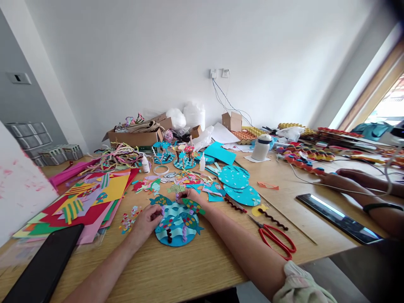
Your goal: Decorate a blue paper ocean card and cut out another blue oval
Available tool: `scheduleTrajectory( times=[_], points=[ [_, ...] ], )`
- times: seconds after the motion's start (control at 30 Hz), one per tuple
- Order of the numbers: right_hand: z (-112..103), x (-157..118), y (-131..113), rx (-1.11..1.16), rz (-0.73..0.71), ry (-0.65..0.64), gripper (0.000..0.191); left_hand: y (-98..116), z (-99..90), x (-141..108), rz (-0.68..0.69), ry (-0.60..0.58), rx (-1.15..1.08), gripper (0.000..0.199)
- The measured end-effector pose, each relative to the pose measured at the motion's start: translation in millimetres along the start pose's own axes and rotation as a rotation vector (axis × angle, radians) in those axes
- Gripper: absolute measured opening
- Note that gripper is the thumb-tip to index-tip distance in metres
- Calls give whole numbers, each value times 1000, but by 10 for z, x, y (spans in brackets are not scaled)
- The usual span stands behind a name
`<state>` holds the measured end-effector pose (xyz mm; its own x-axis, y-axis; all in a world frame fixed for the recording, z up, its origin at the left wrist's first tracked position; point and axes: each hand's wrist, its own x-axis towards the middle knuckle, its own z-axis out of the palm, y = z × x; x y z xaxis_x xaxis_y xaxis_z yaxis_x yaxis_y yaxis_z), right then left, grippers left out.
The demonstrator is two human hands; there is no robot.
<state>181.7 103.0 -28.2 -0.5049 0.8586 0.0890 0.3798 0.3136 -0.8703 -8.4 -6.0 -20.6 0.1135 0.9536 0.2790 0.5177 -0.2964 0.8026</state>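
A round blue paper craft [174,240] with wavy light-blue strips, spotted paper fish and twisted pipe cleaners lies in front of me. At its left edge, the fingers of my left hand [147,222] pinch a short purple pipe cleaner [163,210]. Over the far edge, my right hand [191,197] has its fingertips closed at another purple bit of pipe cleaner [177,196], beneath a green spotted fish [176,189]. A second green fish with red dots [193,206] sits under my right wrist. Dark brown [169,235] and lilac [184,232] pipe cleaners stand on the craft's near side.
Red-handled scissors [277,240], a thin stick [288,219] and blue speckled discs [241,195] lie right. Coloured paper [116,187] and a black phone [47,261] are left. Glue bottles [145,164] and finished crafts [184,159] stand behind. Another person's hands [337,183] rest near a tablet [337,216].
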Motion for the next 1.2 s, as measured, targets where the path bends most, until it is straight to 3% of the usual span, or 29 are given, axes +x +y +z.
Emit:
scheduleTrajectory(
  times=[0.63,1.2],
  points=[
    [-14,-21,-26,20,0,-8,7,-141,32,24,16,13,25,7],
    [-9,-40,-71,63,8,-34,14,-61,31,3,10,26,44,6]
  ],
)
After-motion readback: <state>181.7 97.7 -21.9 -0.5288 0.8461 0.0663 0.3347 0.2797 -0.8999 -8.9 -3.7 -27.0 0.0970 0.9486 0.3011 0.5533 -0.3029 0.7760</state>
